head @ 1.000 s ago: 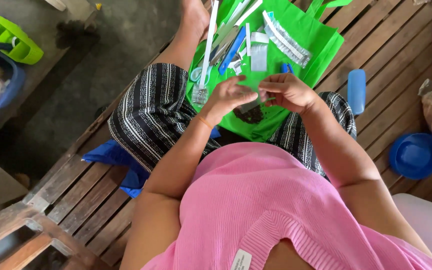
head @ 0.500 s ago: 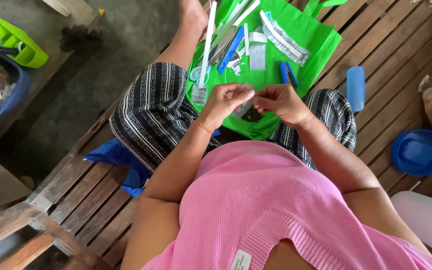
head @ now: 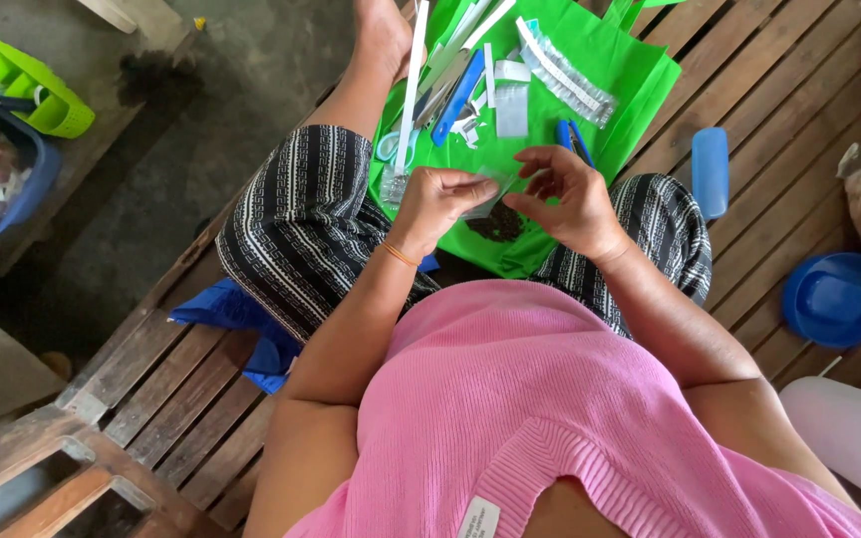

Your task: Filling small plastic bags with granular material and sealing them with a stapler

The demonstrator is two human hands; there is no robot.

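The left hand (head: 442,199) pinches one edge of a small clear plastic sachet (head: 488,194). Just to its right, the right hand (head: 562,195) meets it, fingers closed on the sachet's other edge, so both hands are clamped on it above the green bag (head: 640,80) spread over the lap. Beyond the hands lie scissors (head: 391,147) and a blue strip (head: 455,100). Handled well, the grip would stay light and near the opening, keeping the sachet level over the bag.

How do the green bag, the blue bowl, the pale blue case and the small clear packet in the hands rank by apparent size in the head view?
1. green bag
2. blue bowl
3. pale blue case
4. small clear packet, partly hidden by the left hand and right hand
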